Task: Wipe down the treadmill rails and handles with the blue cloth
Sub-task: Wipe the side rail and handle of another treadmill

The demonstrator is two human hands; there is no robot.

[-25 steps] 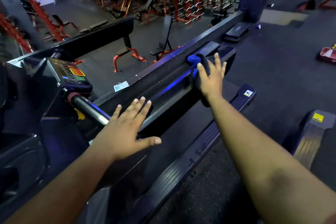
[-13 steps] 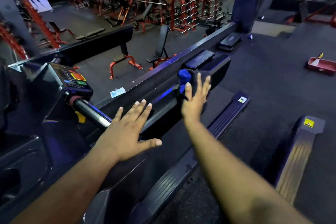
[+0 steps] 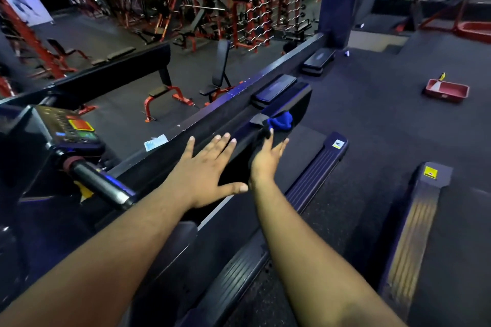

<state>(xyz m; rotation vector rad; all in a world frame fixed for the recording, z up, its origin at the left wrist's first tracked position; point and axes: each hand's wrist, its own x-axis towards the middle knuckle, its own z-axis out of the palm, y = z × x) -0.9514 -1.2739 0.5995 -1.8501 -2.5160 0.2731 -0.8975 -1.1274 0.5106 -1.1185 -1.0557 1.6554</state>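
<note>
We see the left hand [image 3: 210, 175] lying flat, fingers spread and straight, on the smooth black side rail [image 3: 239, 125] of the treadmill; the right hand [image 3: 268, 159] reaches farther along the same rail with fingers straight and slightly fanned, its fingertips at the near edge of the blue cloth [image 3: 280, 120], which sits bunched and soft-looking on the rail's far end; whether the fingers pinch the cloth or only press it we cannot tell. To the left, the console [image 3: 66, 127] carries a red-orange square pad and a green one, their lettering too small to read, and below it a round handle bar [image 3: 103, 188] shows a dark red collar and a glossy black grip. On the right the ribbed footrail [image 3: 316, 170] ends in a white-and-yellow sticker [image 3: 338, 144], illegible; a neighbouring treadmill deck [image 3: 414, 220] bears a yellow label, also unreadable; a red tray [image 3: 446, 91] lies on the speckled rubber floor beyond.
</note>
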